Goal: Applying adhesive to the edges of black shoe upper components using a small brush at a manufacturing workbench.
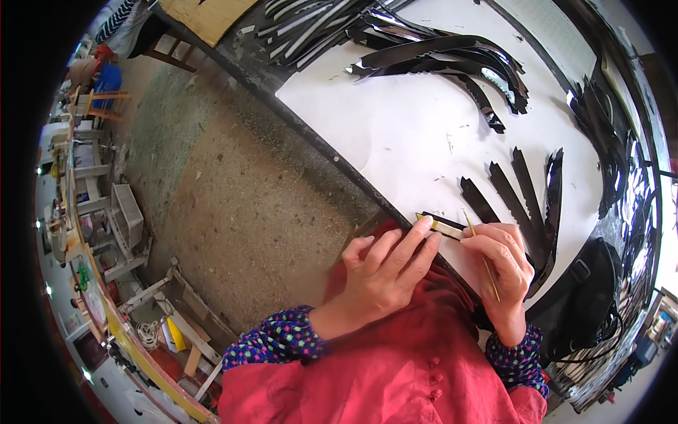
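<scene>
The left hand (385, 272) pins a short black strip (441, 225) against the edge of the white work surface (402, 134), fingertips closed over its near end. The right hand (505, 265) is closed around a thin brush stick (482, 258), its tip meeting the strip's other end, between both hands.

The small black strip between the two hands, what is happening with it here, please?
A person in a red garment works at the edge of a white table. The left hand pinches one end of a small black strip, and the right hand holds its other end together with a thin yellowish stick. More black strips lie fanned out just beyond the hands, and a bigger pile of long curved ones lies farther up the table.
</scene>
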`<state>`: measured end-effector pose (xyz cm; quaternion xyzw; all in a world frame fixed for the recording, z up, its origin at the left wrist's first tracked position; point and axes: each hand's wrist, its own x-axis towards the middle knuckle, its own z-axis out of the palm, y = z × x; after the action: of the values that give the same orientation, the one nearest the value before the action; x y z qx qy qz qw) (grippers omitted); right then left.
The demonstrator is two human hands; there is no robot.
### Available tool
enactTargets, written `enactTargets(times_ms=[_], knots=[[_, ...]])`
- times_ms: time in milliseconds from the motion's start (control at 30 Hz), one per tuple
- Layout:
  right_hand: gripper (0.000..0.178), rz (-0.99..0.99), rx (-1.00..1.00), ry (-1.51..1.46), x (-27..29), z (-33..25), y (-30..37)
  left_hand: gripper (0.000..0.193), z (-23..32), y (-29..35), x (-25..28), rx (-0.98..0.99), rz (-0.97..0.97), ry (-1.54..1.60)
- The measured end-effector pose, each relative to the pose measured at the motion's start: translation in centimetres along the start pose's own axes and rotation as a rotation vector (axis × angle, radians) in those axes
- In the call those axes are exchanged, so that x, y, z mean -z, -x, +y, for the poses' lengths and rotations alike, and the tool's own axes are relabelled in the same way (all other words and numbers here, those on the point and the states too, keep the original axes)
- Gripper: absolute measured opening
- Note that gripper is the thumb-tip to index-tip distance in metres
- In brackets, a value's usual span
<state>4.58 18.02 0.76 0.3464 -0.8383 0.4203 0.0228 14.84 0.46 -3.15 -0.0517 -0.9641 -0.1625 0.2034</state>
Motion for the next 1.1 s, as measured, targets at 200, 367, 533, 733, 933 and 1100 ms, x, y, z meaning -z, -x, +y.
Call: enactTargets(times_ms=[200,367,533,733,933,1100], knots=[[0.028,0.019,-0.009,0.025,-0.20,-0.09,-0.02,0.040,0.02,-0.01,-0.17,0.011,0.005,0.025],[0.029,0.030,0.013,0.038,-0.39,0.02,0.00,0.042,-0.22,0.22,-0.51,0.003,0.041,0.037],[0.029,0.026,0.002,0.041,-0.44,0.08,0.08,0.045,0.05,-0.19,-0.01,0.014,-0.010,-0.008],[0.030,0.032,0.017,0.054,-0.48,0.06,0.24,0.040,0.23,0.05,-0.33,0.037,0.007,-0.057],[0.030,0.023,0.020,0.073,-0.40,0.07,0.39,0.041,0.11,-0.11,-0.13,0.033,0.014,-0.072],[0.030,0.015,0.023,0.086,-0.35,0.03,0.39,0.041,0.12,-0.11,-0.01,0.035,-0.008,-0.071]])
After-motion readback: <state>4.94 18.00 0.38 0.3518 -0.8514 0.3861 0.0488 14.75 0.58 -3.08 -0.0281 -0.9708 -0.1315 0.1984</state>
